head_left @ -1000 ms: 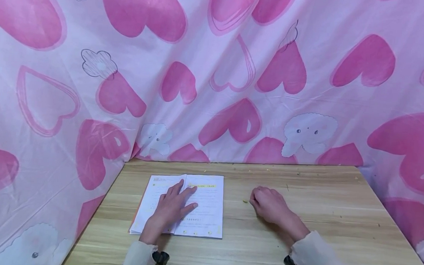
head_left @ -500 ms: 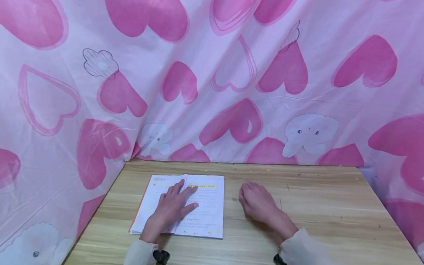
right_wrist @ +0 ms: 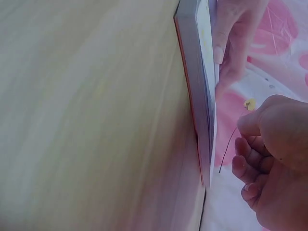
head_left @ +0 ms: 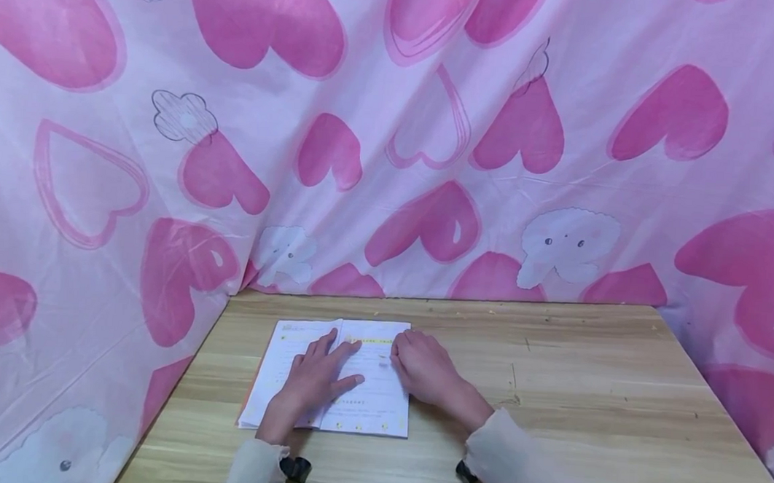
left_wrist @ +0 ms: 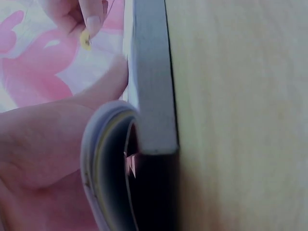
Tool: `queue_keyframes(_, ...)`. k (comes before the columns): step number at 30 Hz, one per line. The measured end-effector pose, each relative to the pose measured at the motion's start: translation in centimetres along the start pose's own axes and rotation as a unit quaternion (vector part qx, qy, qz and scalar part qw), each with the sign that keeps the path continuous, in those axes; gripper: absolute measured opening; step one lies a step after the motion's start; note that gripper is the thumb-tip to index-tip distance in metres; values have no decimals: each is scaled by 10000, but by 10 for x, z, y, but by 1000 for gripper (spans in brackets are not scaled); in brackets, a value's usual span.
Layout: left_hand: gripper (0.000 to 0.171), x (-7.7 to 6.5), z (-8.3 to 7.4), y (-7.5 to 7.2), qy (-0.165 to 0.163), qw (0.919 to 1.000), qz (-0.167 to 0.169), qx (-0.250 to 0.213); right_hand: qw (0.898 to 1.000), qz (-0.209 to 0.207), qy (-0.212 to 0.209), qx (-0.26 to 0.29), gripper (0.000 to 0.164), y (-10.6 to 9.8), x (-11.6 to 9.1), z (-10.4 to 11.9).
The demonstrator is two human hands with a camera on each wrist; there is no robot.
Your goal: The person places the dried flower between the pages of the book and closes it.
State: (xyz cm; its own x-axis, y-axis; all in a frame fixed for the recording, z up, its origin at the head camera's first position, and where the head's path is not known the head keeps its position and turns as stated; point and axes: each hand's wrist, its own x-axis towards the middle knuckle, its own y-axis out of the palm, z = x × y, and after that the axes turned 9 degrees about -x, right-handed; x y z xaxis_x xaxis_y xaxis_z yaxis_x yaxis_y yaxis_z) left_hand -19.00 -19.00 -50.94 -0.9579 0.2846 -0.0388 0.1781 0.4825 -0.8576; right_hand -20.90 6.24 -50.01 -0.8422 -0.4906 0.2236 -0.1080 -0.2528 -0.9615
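Note:
An open book [head_left: 376, 387] with printed pages lies on the table, left of the middle in the head view. My left hand [head_left: 313, 376] rests on it with fingers spread, across the fold between the pages. Over the book's right edge, my right hand [head_left: 425, 366] has its fingers curled. In the right wrist view, its thumb and forefinger pinch a small yellow flower [right_wrist: 249, 104] on a thin dark stem. The bloom sticks out past the fingertips, above the right page. Part of the left page's pages curve up beside the left palm in the left wrist view.
The wooden table [head_left: 589, 398] has tiny yellow bits and dark marks scattered over it, mostly towards the back. A pink curtain [head_left: 426, 127] printed with hearts hangs behind and at both sides. Each wrist wears a black band.
My right hand has moved left from the bare table to the book's right edge, carrying the flower. My left hand has stayed on the pages.

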Motion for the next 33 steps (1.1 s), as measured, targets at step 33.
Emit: queue_keyframes(33,95,-1,-4,0,-57,10000,49,4,9825,368,1278,1305,5,7,15,-2)
